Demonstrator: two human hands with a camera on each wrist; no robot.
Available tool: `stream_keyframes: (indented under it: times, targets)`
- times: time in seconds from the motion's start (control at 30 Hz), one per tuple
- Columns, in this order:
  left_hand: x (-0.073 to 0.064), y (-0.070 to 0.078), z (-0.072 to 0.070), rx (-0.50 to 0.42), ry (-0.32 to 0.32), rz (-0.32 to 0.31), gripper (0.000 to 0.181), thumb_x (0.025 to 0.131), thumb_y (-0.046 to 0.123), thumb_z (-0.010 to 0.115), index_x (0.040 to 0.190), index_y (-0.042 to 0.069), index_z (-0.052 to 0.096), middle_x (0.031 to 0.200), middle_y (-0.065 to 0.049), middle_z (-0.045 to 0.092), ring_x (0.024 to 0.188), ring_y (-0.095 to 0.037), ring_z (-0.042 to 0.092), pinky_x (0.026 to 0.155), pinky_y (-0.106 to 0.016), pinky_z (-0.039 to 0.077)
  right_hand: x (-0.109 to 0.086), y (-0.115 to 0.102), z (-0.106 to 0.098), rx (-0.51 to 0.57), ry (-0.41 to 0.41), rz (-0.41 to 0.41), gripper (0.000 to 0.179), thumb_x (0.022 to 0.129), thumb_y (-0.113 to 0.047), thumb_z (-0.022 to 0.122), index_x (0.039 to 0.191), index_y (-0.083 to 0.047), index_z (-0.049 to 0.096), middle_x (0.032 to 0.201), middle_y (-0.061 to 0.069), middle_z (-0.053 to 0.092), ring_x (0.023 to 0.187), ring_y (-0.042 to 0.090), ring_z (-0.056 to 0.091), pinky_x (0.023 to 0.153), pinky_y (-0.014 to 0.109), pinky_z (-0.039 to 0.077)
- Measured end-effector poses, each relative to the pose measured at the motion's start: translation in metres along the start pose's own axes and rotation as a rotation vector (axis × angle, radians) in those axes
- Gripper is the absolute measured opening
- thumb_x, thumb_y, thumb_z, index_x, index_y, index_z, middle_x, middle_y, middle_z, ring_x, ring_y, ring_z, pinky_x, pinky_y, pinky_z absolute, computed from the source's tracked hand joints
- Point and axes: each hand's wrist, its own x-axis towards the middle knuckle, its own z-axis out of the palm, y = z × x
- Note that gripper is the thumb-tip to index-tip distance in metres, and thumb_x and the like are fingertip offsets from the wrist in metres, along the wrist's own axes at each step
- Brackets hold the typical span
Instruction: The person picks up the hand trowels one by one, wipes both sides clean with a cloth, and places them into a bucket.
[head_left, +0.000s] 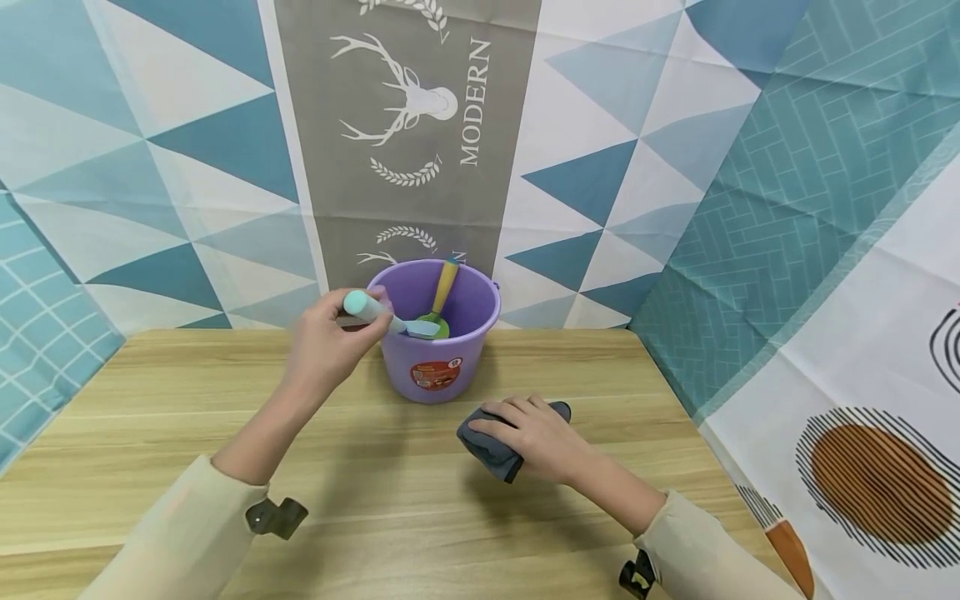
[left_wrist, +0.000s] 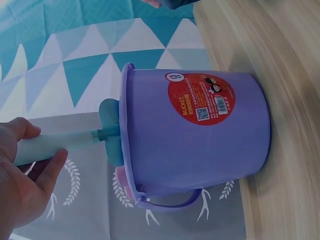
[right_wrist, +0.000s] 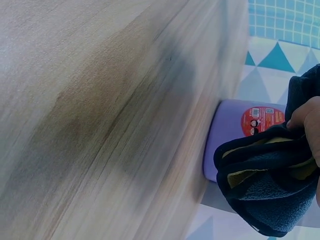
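My left hand [head_left: 326,343] pinches the pale turquoise handle of a small toy shovel [left_wrist: 57,147] between thumb and fingers. Its blue blade [head_left: 422,328] points down at the near rim of a purple bucket [head_left: 401,371], overlapping the opening. Inside the bucket leans a tool with a yellow handle [head_left: 445,287] and a green head [head_left: 437,325]. My right hand [head_left: 551,440] grips a folded dark grey cloth [head_left: 489,446] above the table, right of the bucket and nearer me. Yellow shows between the cloth's folds [right_wrist: 245,177] in the right wrist view.
The bucket stands at the back of the wooden table [head_left: 420,517], close to a patterned fabric backdrop [head_left: 420,192]. A pink piece [left_wrist: 122,177] shows at its rim. Another patterned cloth [head_left: 847,400] hangs along the right side.
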Motion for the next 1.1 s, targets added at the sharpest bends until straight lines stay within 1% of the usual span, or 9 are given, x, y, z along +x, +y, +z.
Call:
stream_keyframes:
  times: [0.1, 0.27, 0.4, 0.5, 0.67, 0.77, 0.83, 0.97, 1.1]
  targets:
    - [0.004, -0.001, 0.002, -0.03, -0.012, -0.004, 0.025, 0.082, 0.017, 0.069, 0.103, 0.003, 0.066, 0.099, -0.009, 0.068, 0.077, 0.004, 0.059, 0.066, -0.011, 0.051, 0.0, 0.0, 0.0, -0.003, -0.007, -0.002, 0.058, 0.077, -0.024, 0.075, 0.13, -0.024, 0.051, 0.128, 0.005, 0.056, 0.109, 0.021, 0.057, 0.081, 0.039, 0.052]
    - [0.011, -0.002, 0.007, -0.016, -0.008, -0.016, 0.034, 0.081, 0.015, 0.07, 0.111, 0.003, 0.062, 0.094, -0.01, 0.064, 0.08, -0.008, 0.056, 0.066, -0.009, 0.047, -0.002, 0.001, 0.002, -0.022, -0.003, -0.01, 0.059, 0.077, -0.023, 0.076, 0.13, -0.024, 0.052, 0.128, 0.005, 0.056, 0.109, 0.021, 0.057, 0.08, 0.038, 0.052]
    - [0.015, -0.003, 0.01, -0.004, 0.0, -0.003, 0.039, 0.081, 0.013, 0.071, 0.117, 0.005, 0.059, 0.094, -0.009, 0.064, 0.082, -0.014, 0.056, 0.064, -0.012, 0.046, -0.003, 0.003, 0.003, -0.037, -0.008, -0.015, 0.063, 0.074, -0.025, 0.079, 0.13, -0.024, 0.052, 0.128, 0.005, 0.056, 0.109, 0.021, 0.057, 0.082, 0.039, 0.052]
    - [0.017, -0.004, 0.013, -0.004, -0.005, -0.007, 0.042, 0.082, 0.015, 0.071, 0.12, 0.008, 0.057, 0.094, -0.01, 0.063, 0.082, -0.015, 0.057, 0.063, -0.015, 0.045, -0.004, 0.004, 0.004, -0.05, -0.011, -0.025, 0.063, 0.073, -0.026, 0.079, 0.13, -0.024, 0.052, 0.128, 0.005, 0.056, 0.11, 0.022, 0.057, 0.083, 0.039, 0.052]
    - [0.021, -0.007, 0.017, -0.02, -0.017, -0.036, 0.04, 0.083, 0.018, 0.071, 0.118, 0.007, 0.057, 0.094, -0.012, 0.063, 0.08, -0.017, 0.056, 0.062, -0.016, 0.045, -0.005, 0.007, 0.007, -0.076, -0.007, -0.041, 0.06, 0.075, -0.02, 0.078, 0.13, -0.023, 0.053, 0.128, 0.006, 0.057, 0.11, 0.022, 0.057, 0.082, 0.039, 0.051]
    - [0.024, -0.009, 0.019, -0.035, -0.024, -0.06, 0.04, 0.083, 0.021, 0.071, 0.118, 0.006, 0.057, 0.095, -0.014, 0.064, 0.081, -0.019, 0.058, 0.063, -0.014, 0.045, -0.006, 0.01, 0.01, -0.085, -0.022, -0.036, 0.058, 0.078, -0.015, 0.075, 0.13, -0.024, 0.053, 0.128, 0.005, 0.057, 0.111, 0.021, 0.057, 0.083, 0.038, 0.051]
    - [0.025, -0.01, 0.02, -0.043, -0.033, -0.078, 0.041, 0.083, 0.022, 0.07, 0.118, 0.006, 0.057, 0.097, -0.016, 0.064, 0.083, -0.022, 0.059, 0.064, -0.013, 0.046, -0.007, 0.011, 0.012, -0.088, -0.041, -0.028, 0.057, 0.079, -0.013, 0.073, 0.131, -0.024, 0.052, 0.129, 0.005, 0.057, 0.112, 0.021, 0.056, 0.084, 0.039, 0.051]
    - [0.028, -0.012, 0.023, -0.051, -0.056, -0.114, 0.043, 0.084, 0.026, 0.069, 0.12, 0.006, 0.056, 0.101, -0.017, 0.065, 0.088, -0.025, 0.061, 0.065, -0.013, 0.047, -0.008, 0.012, 0.016, -0.093, -0.097, -0.019, 0.059, 0.079, -0.014, 0.073, 0.133, -0.026, 0.05, 0.132, 0.003, 0.055, 0.113, 0.021, 0.055, 0.085, 0.039, 0.05]
    - [0.03, -0.013, 0.024, -0.051, -0.077, -0.147, 0.044, 0.086, 0.029, 0.067, 0.123, 0.007, 0.055, 0.103, -0.017, 0.064, 0.091, -0.025, 0.061, 0.065, -0.014, 0.048, -0.008, 0.012, 0.019, -0.1, -0.136, -0.02, 0.06, 0.081, -0.015, 0.072, 0.134, -0.027, 0.048, 0.134, 0.002, 0.053, 0.114, 0.021, 0.054, 0.085, 0.04, 0.05]
